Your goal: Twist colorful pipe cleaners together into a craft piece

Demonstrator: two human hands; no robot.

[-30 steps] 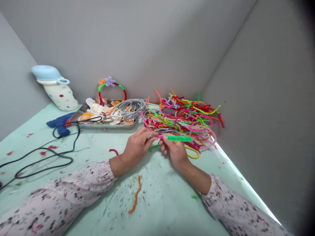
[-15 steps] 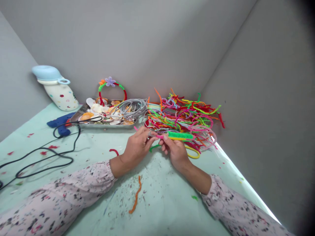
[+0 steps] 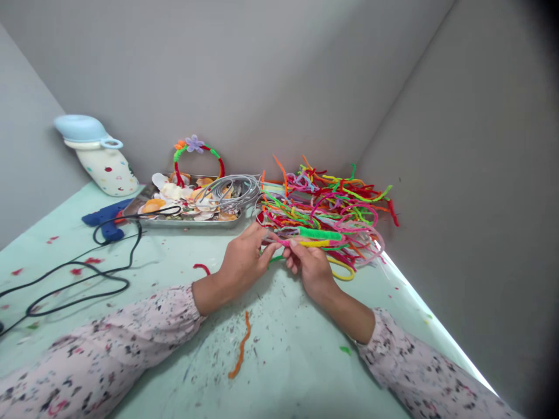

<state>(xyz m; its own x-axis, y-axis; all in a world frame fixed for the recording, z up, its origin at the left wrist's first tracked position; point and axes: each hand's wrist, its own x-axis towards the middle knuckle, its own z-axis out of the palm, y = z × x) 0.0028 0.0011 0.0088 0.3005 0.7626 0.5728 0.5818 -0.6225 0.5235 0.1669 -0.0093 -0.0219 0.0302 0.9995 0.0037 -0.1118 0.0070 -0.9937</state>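
Note:
Both my hands work close together in front of the heap of pipe cleaners. My left hand is closed, its thumb and index finger pinching a pink pipe cleaner. Beside it my right hand grips a thin band wrapped in fuzzy pipe cleaner, with a green stretch and a yellow stretch showing above the fingers. The pink pipe cleaner meets the band at my right fingertips. My fingers cover part of the band. A decorated headband, red and green with a purple flower, stands at the tray.
A metal tray holds shells and coiled grey wire hoops. Loose pipe cleaners are heaped at the back right. Left are a blue glue gun, its black cord and a bottle. An orange pipe cleaner lies in front.
The fingers of my left hand have shifted slightly around the pink pipe cleaner. The green stretch of the band has turned slightly and sits higher; my right hand stays in place.

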